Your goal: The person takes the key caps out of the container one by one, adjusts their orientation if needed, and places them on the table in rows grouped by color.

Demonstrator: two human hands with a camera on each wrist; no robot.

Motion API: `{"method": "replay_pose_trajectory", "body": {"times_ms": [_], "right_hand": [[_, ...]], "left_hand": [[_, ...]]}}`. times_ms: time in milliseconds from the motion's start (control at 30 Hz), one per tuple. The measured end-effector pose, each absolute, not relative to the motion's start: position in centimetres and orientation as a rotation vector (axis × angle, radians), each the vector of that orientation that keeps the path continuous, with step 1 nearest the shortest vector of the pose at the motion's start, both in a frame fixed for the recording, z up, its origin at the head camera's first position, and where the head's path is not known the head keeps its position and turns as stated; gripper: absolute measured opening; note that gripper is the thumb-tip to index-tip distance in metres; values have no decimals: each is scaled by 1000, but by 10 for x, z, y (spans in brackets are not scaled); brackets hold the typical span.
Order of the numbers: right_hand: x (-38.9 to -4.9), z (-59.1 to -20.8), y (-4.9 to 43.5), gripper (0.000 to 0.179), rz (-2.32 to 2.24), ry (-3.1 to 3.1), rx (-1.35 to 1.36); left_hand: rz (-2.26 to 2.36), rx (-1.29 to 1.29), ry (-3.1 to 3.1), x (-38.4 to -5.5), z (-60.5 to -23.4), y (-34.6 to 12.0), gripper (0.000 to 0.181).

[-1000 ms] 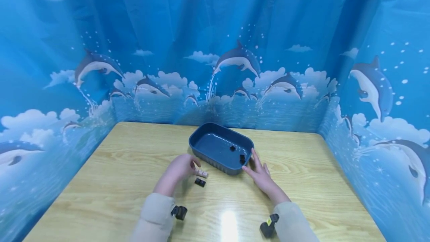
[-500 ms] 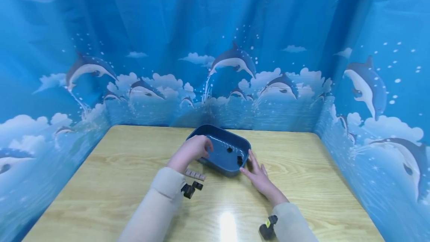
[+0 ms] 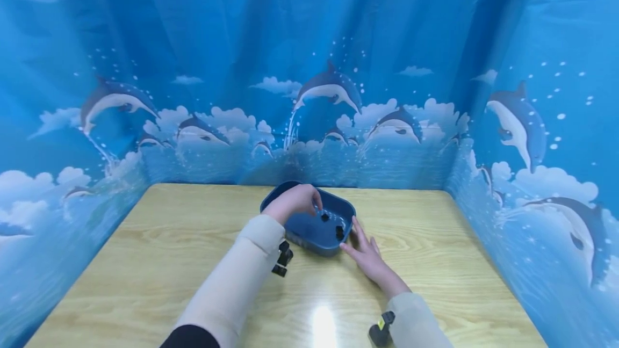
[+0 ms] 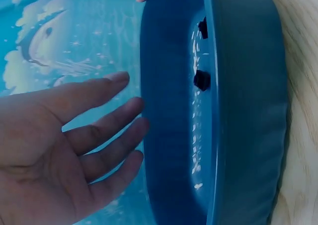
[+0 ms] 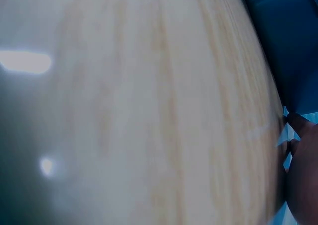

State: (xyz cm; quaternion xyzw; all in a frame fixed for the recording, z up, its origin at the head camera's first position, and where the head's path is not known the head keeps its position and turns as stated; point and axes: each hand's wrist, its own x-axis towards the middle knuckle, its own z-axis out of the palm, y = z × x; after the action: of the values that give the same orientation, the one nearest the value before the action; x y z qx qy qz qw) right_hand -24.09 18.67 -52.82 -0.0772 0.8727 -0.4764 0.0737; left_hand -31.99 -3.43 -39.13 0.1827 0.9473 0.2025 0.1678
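Observation:
A dark blue rectangular basin stands on the wooden table. Inside lie a small black piece and a black lump, near its right end. Over the basin reaches my left hand, and its fingers are spread and loosely bent in the left wrist view, with nothing between them. My right hand has its thumb and fingertips at the basin's right corner, fingers fairly straight. The row of pale small pieces on the table is hidden behind my left forearm.
The light wooden table ends at a blue dolphin-print curtain behind and on both sides. A black wrist camera is strapped to my right sleeve.
My left hand has gone from the pale pieces on the table up and right, over the basin. My right hand stays at the basin's corner. The view has shifted slightly.

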Motion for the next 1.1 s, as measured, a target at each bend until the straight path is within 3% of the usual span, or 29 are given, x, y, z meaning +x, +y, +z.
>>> {"method": "replay_pose_trajectory", "body": {"times_ms": [333, 667, 867, 1100], "right_hand": [[-239, -531, 187, 86, -1439, 2605, -212], [-235, -533, 180, 84, -1434, 2612, -225], [-235, -532, 177, 84, -1440, 2622, -268], [-233, -531, 174, 84, -1456, 2616, -226]], "left_hand": [[719, 400, 2534, -353, -412, -15, 19], [856, -53, 2522, -370, -442, -5, 3], [904, -233, 2552, -375, -451, -5, 11], [694, -224, 2658, -373, -456, -4, 23]]}}
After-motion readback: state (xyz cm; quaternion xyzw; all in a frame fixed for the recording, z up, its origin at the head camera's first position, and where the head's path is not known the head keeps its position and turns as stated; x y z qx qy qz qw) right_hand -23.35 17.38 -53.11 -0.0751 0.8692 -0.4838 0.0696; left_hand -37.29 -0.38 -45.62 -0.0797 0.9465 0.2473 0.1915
